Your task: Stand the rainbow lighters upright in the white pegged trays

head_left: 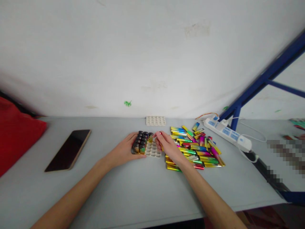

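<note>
Left hand grips white plastic grid tray on grey counter, around upright black-topped oblong pieces; brace firmly. Right hand curled beside bare cells, can't tell if holding; best lower straight, clear of pieces.

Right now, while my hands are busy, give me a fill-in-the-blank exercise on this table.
The pieces standing in the nearer tray have tops coloured ____.
The loose shiny pieces lie to the ____ of that tray.
The dark-screened device lies to the ____ of the left hand.
The casing of the power strip is mainly ____.

Missing words: black; right; left; white.
</note>
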Available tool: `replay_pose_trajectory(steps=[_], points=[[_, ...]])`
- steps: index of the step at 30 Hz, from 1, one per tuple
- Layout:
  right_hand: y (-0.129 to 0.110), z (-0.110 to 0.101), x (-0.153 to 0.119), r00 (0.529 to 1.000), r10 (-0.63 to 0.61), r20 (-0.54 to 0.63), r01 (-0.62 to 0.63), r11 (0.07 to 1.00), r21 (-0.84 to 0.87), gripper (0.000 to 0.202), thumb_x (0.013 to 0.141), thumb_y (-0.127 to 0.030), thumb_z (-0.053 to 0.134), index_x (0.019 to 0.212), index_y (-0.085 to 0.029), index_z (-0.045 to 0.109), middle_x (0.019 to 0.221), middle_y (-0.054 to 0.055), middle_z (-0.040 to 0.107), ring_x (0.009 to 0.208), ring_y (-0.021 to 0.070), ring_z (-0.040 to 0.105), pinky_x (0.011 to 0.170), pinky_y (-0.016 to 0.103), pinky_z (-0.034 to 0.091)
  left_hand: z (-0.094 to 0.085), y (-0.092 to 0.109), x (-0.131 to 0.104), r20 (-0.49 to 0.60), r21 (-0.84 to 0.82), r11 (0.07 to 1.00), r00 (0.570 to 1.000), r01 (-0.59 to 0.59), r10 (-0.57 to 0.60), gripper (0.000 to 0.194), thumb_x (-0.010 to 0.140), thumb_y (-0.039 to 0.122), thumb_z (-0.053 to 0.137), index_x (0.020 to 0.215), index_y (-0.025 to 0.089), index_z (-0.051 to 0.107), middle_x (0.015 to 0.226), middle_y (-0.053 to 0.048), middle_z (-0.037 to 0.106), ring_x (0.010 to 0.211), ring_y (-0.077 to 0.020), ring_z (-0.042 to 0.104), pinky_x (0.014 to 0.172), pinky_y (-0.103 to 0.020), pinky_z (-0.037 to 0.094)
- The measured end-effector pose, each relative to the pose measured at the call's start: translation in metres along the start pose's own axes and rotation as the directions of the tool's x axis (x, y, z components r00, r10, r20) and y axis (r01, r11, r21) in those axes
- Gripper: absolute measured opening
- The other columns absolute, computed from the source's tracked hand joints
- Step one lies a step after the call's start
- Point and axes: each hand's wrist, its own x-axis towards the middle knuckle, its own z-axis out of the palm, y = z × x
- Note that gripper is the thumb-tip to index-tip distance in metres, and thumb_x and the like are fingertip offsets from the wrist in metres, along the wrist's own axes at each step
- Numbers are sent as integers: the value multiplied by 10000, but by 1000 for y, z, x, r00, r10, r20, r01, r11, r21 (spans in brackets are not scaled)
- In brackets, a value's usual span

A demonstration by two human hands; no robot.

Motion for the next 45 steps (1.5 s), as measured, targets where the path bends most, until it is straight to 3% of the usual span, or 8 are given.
replay_pose_trajectory(steps=[4,10,14,19,28,33,39,45], points=[[-6,-1,-1,995,-93,-23,90,993,-82,691,955,-953,697,921,-264,649,707,-53,578,609,159,545,595,305,487,0,0,0,-14,23,1000,1000,0,0,824,822,556,1020,1526,260,712,1596,-140,740,1501,-425,698,1347,-573,553],[-4,-3,-5,998,-44,47,48,995,-88,655,1032,-939,589,1096,-289,645,686,-84,532,519,153,442,484,289,382,0,-1,0,-14,3,1000,1000,5,-5,814,821,564,1016,1518,272,716,1587,-132,741,1497,-415,698,1351,-575,547],[1,-3,-3,991,-100,-91,76,969,-236,649,1037,-928,573,899,-294,597,670,-69,439,599,166,416,540,295,329,-1,0,0,-8,0,1000,1000,0,0,787,837,546,1009,1512,267,716,1588,-136,740,1481,-407,711,1346,-588,548],[-4,-2,-4,963,-173,-204,75,906,-416,754,983,-949,560,664,-286,395,628,-62,362,640,148,356,615,325,275,-2,2,0,-7,17,1000,1000,-1,1,796,849,542,997,1526,249,697,1587,-150,741,1479,-403,717,1330,-586,563],[-1,-1,-7,951,-228,-209,88,847,-524,479,979,-629,494,655,-296,377,619,-58,385,635,151,383,640,331,263,-4,7,1,6,15,999,999,32,-32,806,839,493,995,1533,210,696,1613,-190,718,1529,-434,688,1375,-576,527],[-1,-3,-8,943,-264,-200,111,820,-561,490,1077,-642,496,741,-295,416,644,-55,469,647,171,451,652,322,306,-3,4,1,-6,2,999,999,33,-33,798,828,509,999,1520,233,712,1599,-174,734,1517,-440,699,1371,-589,531],[-3,-9,-13,951,-308,4,248,755,-607,389,1231,-523,449,929,-286,518,789,-19,652,735,203,634,705,317,428,-2,1,1,-13,20,1000,1000,20,-20,818,817,558,1010,1515,250,717,1588,-143,743,1501,-419,710,1353,-562,553],[5,-14,-11,906,-393,155,342,468,-815,393,1237,-435,598,885,-261,592,930,50,734,892,234,706,863,332,500,0,-2,1,-16,8,1000,1000,21,-21,806,814,556,1018,1499,261,714,1583,-136,740,1491,-397,710,1352,-571,549]])
